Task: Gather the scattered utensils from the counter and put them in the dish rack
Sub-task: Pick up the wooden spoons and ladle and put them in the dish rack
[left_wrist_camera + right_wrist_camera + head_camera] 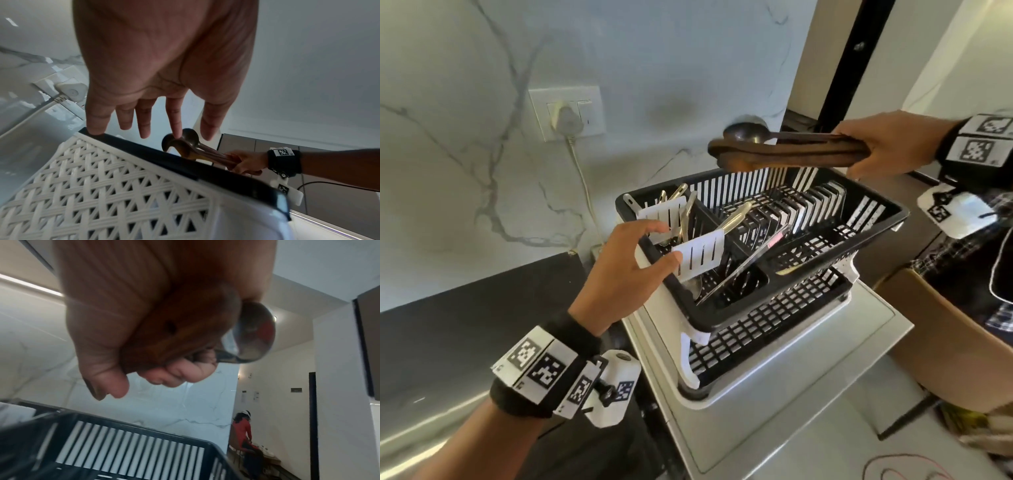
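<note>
The black dish rack (873, 209) stands on a white drip tray (695, 373). Its cutlery section holds two white slotted spatulas (700, 253) and several metal pieces (736, 216). My left hand (654, 243) hovers at the rack's left rim with fingers straight and holds nothing. In the left wrist view one fingertip (96, 129) seems to touch the black rim (185, 165). My right hand (887, 144) grips a bundle of dark wooden utensils (784, 154) and a metal spoon (746, 132) by their handles, level above the rack's back edge. The right wrist view shows that wooden handle (170, 331) and a spoon bowl (255, 337).
A wall socket with a white plug (566, 118) and hanging cord sits on the marble wall left of the rack. The black counter (465, 325) runs to the left. A cardboard box (945, 335) stands at the right. A seated person in red (244, 431) is far behind.
</note>
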### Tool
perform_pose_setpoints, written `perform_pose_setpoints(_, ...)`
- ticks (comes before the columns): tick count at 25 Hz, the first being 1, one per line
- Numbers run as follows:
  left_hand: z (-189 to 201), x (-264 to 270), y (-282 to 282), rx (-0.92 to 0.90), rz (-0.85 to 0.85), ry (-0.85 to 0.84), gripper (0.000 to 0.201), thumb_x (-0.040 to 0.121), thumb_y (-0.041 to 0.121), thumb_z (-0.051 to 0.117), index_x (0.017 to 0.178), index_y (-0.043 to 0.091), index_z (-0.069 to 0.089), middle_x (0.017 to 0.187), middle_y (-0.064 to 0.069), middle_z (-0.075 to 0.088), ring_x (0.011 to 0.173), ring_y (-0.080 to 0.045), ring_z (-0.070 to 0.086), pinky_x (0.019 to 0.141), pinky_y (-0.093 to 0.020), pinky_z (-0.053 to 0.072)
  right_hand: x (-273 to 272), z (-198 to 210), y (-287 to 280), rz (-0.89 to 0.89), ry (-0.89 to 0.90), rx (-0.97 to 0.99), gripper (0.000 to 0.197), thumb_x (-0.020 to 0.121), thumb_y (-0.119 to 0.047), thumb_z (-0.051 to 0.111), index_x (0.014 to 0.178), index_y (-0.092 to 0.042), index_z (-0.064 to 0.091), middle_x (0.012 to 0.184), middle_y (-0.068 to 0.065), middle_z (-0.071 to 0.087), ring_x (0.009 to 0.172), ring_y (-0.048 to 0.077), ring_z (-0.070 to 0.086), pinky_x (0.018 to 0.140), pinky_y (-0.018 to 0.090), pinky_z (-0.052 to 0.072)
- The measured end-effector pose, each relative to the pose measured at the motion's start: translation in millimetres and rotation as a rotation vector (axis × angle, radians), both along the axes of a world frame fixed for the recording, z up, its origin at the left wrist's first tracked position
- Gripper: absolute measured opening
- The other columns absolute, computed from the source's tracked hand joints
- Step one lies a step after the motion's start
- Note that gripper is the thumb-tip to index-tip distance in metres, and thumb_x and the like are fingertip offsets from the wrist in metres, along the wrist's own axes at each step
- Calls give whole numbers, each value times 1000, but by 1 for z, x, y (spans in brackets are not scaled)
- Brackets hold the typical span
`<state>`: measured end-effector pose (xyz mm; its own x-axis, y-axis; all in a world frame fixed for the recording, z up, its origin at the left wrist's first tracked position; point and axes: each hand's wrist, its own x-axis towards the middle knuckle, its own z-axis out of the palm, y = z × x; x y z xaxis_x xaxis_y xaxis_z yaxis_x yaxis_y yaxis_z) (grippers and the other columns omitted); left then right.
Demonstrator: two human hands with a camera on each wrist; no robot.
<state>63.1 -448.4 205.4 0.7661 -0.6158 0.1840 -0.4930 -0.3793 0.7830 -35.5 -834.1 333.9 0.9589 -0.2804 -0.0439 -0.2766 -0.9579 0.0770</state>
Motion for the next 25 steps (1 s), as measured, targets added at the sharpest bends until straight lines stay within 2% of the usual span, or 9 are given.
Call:
perform_pose_setpoints(5,-11,13,-16,-52,182,183,64,76,51,70,134,31,49,140,2,51,129,-19,51,110,-43,42,38,-10,-53,129,171,-40,34,81,-17,75,104,-30,53,80,0,63,71,19,60,64,36,47)
perform_pose_setpoints(8,-11,7,-29,-126,283,272,57,83,32,73,135,28,50,136,0,57,127,-16,56,105,-46,49,73,-19,-73,262,251,-53,33,81,-17,75,87,-34,48,74,-1,61,66,18,60,58,32,44)
perform_pose_setpoints(10,-10,3,-39,-131,331,291,48,90,15,66,135,23,52,132,0,61,121,-12,60,98,-42,54,100,-30,-84,374,298,-41,30,81,-19,75,90,-33,50,76,-2,63,68,18,61,63,35,48)
perform_pose_setpoints(13,-6,-2,-47,-116,412,295,35,94,9,58,123,29,60,123,4,67,105,-3,68,82,-22,57,134,-51,-88,518,367,3,29,84,-17,73,100,-27,50,81,-2,62,70,16,60,64,31,46)
perform_pose_setpoints(15,-6,-2,-48,-63,451,268,36,95,8,59,121,33,62,124,6,68,109,-3,67,89,-25,55,153,-63,-96,579,385,63,34,85,-15,73,107,-23,49,85,-1,62,74,16,60,64,28,43)
perform_pose_setpoints(17,-7,-1,-47,-18,489,270,44,93,7,61,131,31,60,129,7,66,117,-5,63,96,-30,53,167,-74,-104,623,414,99,40,84,-16,75,112,-21,47,89,0,62,78,16,61,65,28,44)
perform_pose_setpoints(19,-1,-3,-47,42,503,274,50,91,8,64,134,31,57,130,9,65,116,0,62,92,-22,52,178,-82,-109,663,444,98,45,84,-21,78,113,-22,44,91,0,64,80,13,61,66,25,44)
perform_pose_setpoints(22,10,-3,-49,134,507,282,54,86,16,69,135,34,57,131,13,65,118,-5,63,107,-38,44,186,-92,-109,726,495,38,49,84,-26,78,113,-23,38,91,-5,63,78,8,59,64,18,41)
perform_pose_setpoints(25,17,-6,-48,164,493,333,56,86,17,67,137,37,54,136,18,61,117,-5,64,112,-42,40,190,-100,-107,788,528,20,52,84,-26,77,114,-29,34,91,-8,63,80,11,61,67,22,44)
